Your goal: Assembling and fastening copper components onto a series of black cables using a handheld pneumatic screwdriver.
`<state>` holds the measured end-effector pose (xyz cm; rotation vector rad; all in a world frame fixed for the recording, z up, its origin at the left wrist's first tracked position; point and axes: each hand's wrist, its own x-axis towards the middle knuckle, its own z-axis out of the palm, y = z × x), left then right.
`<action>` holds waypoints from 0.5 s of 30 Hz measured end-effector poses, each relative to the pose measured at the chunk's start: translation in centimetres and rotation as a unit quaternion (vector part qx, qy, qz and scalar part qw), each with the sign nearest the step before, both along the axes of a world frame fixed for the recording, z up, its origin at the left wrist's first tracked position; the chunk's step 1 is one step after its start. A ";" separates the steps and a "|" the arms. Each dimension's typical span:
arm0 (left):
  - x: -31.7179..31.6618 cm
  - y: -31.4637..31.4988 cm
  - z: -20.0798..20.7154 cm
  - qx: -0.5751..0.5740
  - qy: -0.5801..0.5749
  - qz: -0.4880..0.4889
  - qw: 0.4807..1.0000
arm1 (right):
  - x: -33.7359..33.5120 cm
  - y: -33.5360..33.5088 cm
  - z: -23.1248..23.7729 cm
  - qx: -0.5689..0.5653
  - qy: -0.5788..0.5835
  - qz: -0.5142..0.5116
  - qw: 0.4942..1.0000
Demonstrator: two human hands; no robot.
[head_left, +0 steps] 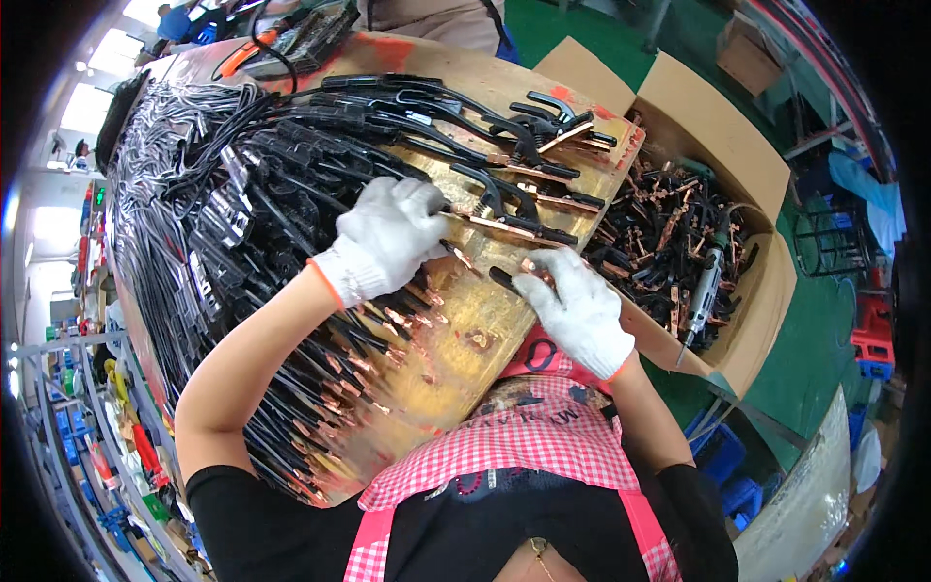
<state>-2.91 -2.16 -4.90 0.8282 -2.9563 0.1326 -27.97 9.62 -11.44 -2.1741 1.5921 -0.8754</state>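
My left hand (388,238), in a white glove, is closed over a black cable at the edge of the heap, and a copper-coloured end (464,258) sticks out past the fingers. My right hand (574,308), gloved too, is curled round a clamp (502,278) of black and copper; most of it is hidden by the fingers. Between and just beyond my hands lies a black-handled clamp with copper jaws (509,225). Two more such clamps (538,136) rest farther along the wooden board (465,364), joined to black cables.
Bundled black cables (291,175) with copper ends cover the left of the table. At the right, a cardboard box (766,320) holds many clamps, with a grey power screwdriver (705,291) hanging over it. An orange-and-black tool (247,53) lies at the far left; a person (436,24) stands opposite.
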 end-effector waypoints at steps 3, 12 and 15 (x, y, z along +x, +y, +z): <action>0.2 -0.5 0.8 0.117 0.048 0.012 0.992 | 1.4 -0.8 0.3 -0.024 -0.001 -0.014 1.000; 0.4 -0.3 0.8 0.194 0.105 0.006 0.975 | 4.4 -2.2 0.7 -0.022 -0.019 0.002 1.000; 0.6 -0.4 0.9 0.218 0.101 0.017 0.971 | 4.9 -2.4 0.3 -0.029 -0.048 -0.009 0.998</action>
